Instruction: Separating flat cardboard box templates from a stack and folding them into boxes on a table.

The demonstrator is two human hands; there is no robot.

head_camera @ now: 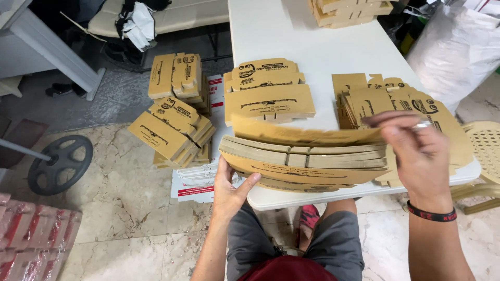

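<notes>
A thick stack of flat brown cardboard box blanks (304, 161) rests at the near edge of the white table (312, 47). My left hand (232, 190) grips the stack's left end from below, thumb on its front. My right hand (414, 153) holds the right end, fingers lifting the top blank (302, 136) so it bows upward off the stack. A black wristband sits on my right wrist.
More flat blanks lie spread on the table at right (396, 99) and a folded pile sits mid-table (268, 88). Folded boxes are heaped on the floor at left (174, 117). A white sack (455, 49), a beige plastic chair (484, 151) and a black wheel (60, 164) are nearby.
</notes>
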